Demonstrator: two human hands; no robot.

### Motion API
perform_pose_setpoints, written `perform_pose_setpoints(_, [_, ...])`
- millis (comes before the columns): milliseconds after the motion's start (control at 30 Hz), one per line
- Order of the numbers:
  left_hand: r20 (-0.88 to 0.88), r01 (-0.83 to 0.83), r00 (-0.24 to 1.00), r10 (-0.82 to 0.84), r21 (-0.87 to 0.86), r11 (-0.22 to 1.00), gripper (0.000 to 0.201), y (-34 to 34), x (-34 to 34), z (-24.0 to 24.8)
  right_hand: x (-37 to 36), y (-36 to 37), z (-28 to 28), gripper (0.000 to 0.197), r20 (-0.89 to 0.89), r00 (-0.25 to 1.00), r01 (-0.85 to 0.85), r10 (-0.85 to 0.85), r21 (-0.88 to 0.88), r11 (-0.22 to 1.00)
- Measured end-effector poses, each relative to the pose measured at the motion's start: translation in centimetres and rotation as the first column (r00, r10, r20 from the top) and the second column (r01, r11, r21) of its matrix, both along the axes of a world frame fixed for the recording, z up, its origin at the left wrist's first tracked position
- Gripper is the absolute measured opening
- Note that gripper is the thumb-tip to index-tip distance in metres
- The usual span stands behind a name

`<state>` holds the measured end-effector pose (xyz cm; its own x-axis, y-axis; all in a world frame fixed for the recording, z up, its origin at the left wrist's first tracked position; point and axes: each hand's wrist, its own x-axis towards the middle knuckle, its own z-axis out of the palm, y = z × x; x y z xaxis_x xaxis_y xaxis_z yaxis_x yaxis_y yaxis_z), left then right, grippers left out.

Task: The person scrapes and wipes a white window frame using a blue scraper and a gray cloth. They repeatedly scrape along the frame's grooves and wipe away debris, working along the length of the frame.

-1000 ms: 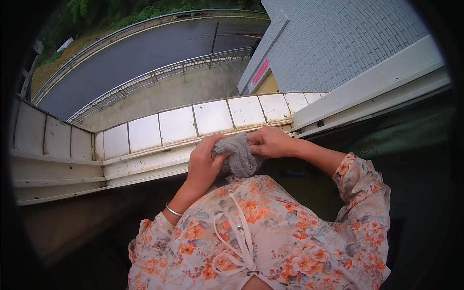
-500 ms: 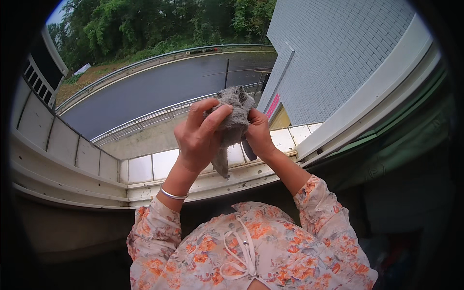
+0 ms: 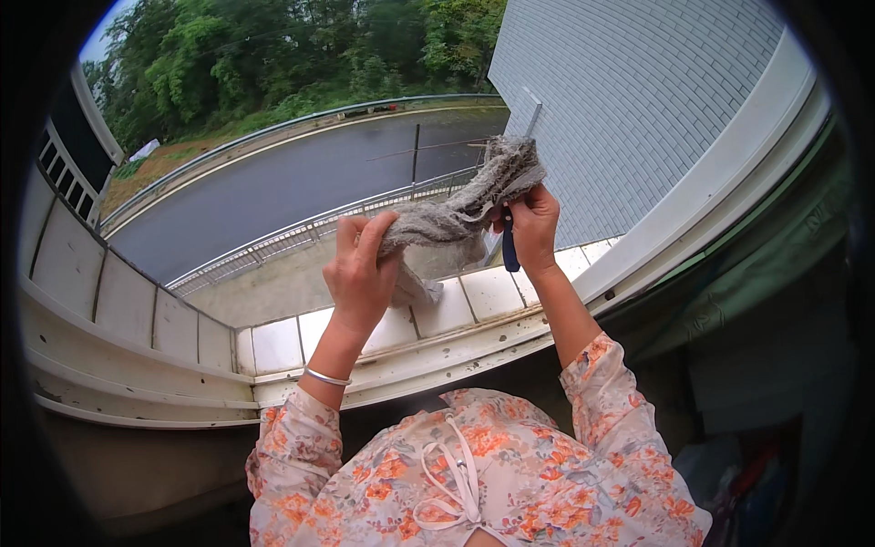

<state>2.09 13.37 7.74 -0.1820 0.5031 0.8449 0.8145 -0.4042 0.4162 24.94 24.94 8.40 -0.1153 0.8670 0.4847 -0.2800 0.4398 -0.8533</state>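
A dirty grey rag (image 3: 442, 221), shaggy and frayed, stretches between my two hands above the window sill. My left hand (image 3: 359, 273) is closed on its left end, and a loose fold dangles below toward the white tiles. Higher up and to the right, my right hand (image 3: 536, 228) grips the other end, where the cloth looks bunched. Along the inner side of that hand runs a dark blue handle (image 3: 509, 244), pointing down. What the handle belongs to is hidden by the cloth and fingers.
White tiles (image 3: 442, 310) line the outer sill, with a stained white window track (image 3: 456, 351) on the near side. A white frame (image 3: 702, 191) rises at right beside green cloth (image 3: 720, 310). Outside are a railing (image 3: 264, 251), a road and a grey brick wall (image 3: 629, 109).
My hands have moved apart, the right one up and to the right. The rag, bunched between them before, is now drawn out lengthwise, and more of the dark handle shows.
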Motion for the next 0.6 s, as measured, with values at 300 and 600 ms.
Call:
perform_pose_setpoints(300, [0.034, 0.000, 0.999, 0.020, -0.501, 0.865, 0.046, 5.9, -1.6, 0.8, 3.1, 2.9, -2.0, 0.039, 0.725, 0.535, 0.513, -0.433, 0.129, 0.849])
perform_pose_setpoints(600, [0.059, -0.150, 0.977, 0.204, -0.490, 0.859, 0.046, 7.2, -10.3, -2.0, 4.8, -5.1, -2.6, 0.035, 0.691, 0.691, 0.368, -0.213, -0.083, 0.926])
